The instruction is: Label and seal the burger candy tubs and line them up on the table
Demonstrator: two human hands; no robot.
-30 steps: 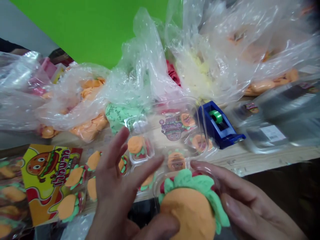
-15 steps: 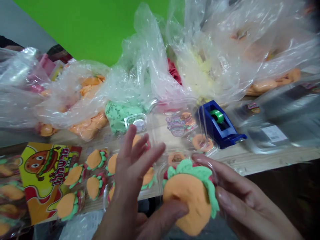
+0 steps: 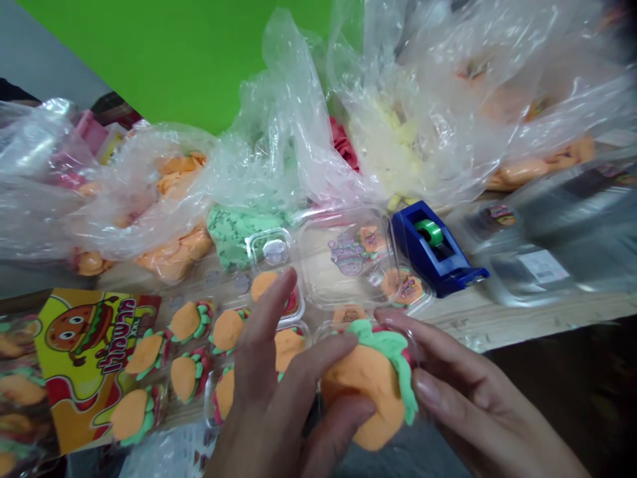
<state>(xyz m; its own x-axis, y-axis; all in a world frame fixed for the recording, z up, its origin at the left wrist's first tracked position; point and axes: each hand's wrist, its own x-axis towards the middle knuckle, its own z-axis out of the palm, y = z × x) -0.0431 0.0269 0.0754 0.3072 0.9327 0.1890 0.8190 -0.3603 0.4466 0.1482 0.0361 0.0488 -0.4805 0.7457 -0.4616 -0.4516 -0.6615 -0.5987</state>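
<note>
A large clay burger (image 3: 371, 375) with an orange bun, a frilly green layer and some red at its edge lies in the base of a clear plastic container. The container's lid (image 3: 318, 265) stands open beyond it, with a burger sticker on it. My left hand (image 3: 279, 405) presses the bun between thumb and forefinger, the other fingers partly raised. From the right side, my right hand (image 3: 468, 392) grips the container's edge, fingertips close to the green layer. The underside of the burger and most of the base are hidden.
Behind, plastic bags hold orange, green (image 3: 239, 236), red and yellow clay. A blue tape dispenser (image 3: 438, 252) stands right of the lid, near clear packages (image 3: 542, 259). Several small packed burgers (image 3: 186, 322) and a printed card (image 3: 84, 358) lie left along the wooden table's front edge.
My left forefinger has come down onto the bun, where before the fingers were spread above it. The burger and container have shifted slightly left and up. My right hand keeps its grip.
</note>
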